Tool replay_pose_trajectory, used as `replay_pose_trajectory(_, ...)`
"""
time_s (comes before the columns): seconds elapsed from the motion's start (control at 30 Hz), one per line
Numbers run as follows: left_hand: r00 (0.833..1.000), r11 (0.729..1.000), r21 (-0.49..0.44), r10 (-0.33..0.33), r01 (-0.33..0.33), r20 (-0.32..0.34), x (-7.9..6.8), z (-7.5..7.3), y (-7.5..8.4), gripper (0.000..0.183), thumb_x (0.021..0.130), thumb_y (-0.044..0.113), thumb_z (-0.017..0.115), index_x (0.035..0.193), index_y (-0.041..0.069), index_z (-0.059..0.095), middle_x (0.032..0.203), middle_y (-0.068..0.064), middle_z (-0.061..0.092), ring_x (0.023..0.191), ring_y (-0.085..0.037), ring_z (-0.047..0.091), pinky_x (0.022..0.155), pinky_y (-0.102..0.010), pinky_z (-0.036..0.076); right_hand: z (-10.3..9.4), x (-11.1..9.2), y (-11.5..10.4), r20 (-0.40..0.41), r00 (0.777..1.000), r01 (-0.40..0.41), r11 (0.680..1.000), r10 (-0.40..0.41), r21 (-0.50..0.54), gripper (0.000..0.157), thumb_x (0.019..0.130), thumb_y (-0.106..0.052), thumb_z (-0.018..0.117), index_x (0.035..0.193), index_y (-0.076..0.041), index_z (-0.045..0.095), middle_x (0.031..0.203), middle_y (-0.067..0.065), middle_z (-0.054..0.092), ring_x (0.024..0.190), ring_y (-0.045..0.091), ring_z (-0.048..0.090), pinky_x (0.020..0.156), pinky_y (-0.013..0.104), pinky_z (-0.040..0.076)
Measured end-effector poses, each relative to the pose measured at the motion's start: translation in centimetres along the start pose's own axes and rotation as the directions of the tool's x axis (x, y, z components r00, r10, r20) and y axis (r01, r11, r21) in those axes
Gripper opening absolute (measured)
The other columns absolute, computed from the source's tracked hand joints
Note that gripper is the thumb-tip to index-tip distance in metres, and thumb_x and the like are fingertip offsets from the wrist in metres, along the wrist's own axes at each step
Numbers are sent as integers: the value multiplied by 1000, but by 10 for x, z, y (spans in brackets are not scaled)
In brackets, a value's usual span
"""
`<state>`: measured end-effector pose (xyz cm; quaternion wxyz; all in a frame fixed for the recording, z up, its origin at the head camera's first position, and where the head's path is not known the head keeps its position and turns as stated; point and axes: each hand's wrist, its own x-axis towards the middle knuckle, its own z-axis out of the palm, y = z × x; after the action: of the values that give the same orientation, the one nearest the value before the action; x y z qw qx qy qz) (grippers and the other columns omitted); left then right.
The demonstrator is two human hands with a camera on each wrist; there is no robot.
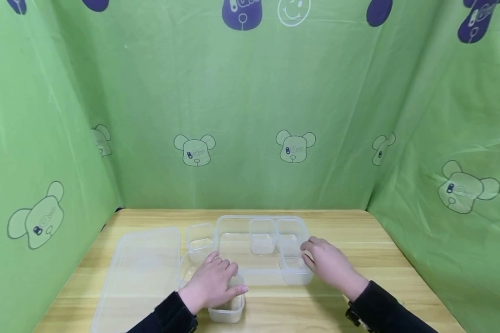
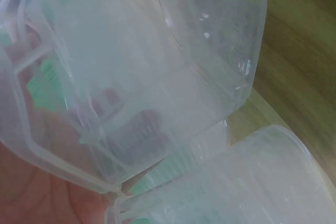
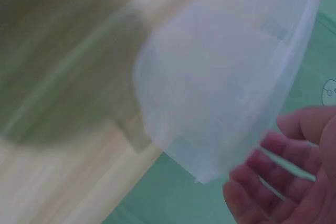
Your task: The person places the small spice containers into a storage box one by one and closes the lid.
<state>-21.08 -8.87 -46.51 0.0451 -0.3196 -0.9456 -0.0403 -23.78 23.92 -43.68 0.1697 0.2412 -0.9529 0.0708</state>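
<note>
A large clear plastic box (image 1: 250,276) lies on the table with small clear containers inside: one at the back middle (image 1: 262,243), one in the back right corner and one at the front right (image 1: 295,273). My left hand (image 1: 210,284) is over several small clear containers left of the box and grips one (image 1: 226,316). Through its cloudy wall, fingers (image 2: 139,127) show in the left wrist view. My right hand (image 1: 331,263) is at the box's right side, by the front right container. Its fingers are loosely bent, thumb apart, holding nothing.
A flat clear lid (image 1: 139,268) lies on the left of the wooden table (image 1: 391,277). Another small container (image 1: 201,237) stands beside the box's back left. Green printed cloth (image 1: 241,92) encloses the table at the back and both sides.
</note>
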Motion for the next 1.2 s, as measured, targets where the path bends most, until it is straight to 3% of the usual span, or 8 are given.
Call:
replay_pose_trajectory(0.2, 1000, 1000, -2, -2, 2, -1, 0, 0, 0, 63, 97, 70, 37, 118, 16, 63, 112, -2, 68, 113, -24, 60, 116, -49, 29, 14, -2, 1, -88, 989, -117, 993, 119, 31, 38, 89, -14, 73, 117, 10, 64, 106, 21, 63, 97, 36, 62, 87, 49, 54)
replay_pose_trajectory(0.3, 1000, 1000, -6, -2, 2, 1, 0, 1, -1, 65, 97, 71, 35, 118, 16, 63, 112, -3, 68, 113, -24, 60, 116, -49, 29, 20, -3, 1, -93, 979, -172, 981, 180, 90, 48, 92, -17, 70, 126, 14, 57, 116, 29, 59, 107, 43, 59, 95, 55, 49)
replay_pose_trajectory(0.53, 1000, 1000, -10, -3, 3, -18, 1, 4, -1, 59, 98, 66, 42, 119, 15, 63, 114, -4, 68, 115, -25, 60, 117, -50, 27, 31, -2, 0, -22, 949, -300, 925, 313, 234, 63, 97, -19, 62, 143, 17, 36, 138, 38, 44, 126, 53, 45, 106, 63, 38)
replay_pose_trajectory(0.7, 999, 1000, -10, 7, -7, -33, 1, 4, 0, 59, 98, 65, 42, 118, 14, 63, 113, -5, 69, 113, -25, 60, 116, -50, 28, 36, -3, -2, 34, 931, -357, 882, 365, 309, 70, 99, -17, 59, 146, 19, 24, 147, 42, 31, 133, 56, 37, 111, 63, 31)
replay_pose_trajectory(0.9, 1000, 1000, -21, 7, -8, -27, 1, 0, 1, 59, 98, 66, 42, 118, 15, 63, 112, -4, 69, 113, -25, 60, 116, -50, 29, 38, -4, -2, 133, 903, -428, 828, 408, 362, 73, 100, -18, 55, 149, 18, 14, 151, 41, 22, 134, 55, 36, 112, 61, 30)
replay_pose_trajectory(1.2, 1000, 999, -54, 10, -11, -19, 0, 0, -3, 65, 98, 69, 37, 120, 14, 64, 116, -4, 69, 115, -22, 61, 117, -49, 28, 47, -5, 0, 149, 899, -435, 805, 412, 403, 74, 99, -14, 53, 152, 15, 11, 154, 38, 18, 136, 54, 34, 112, 61, 29)
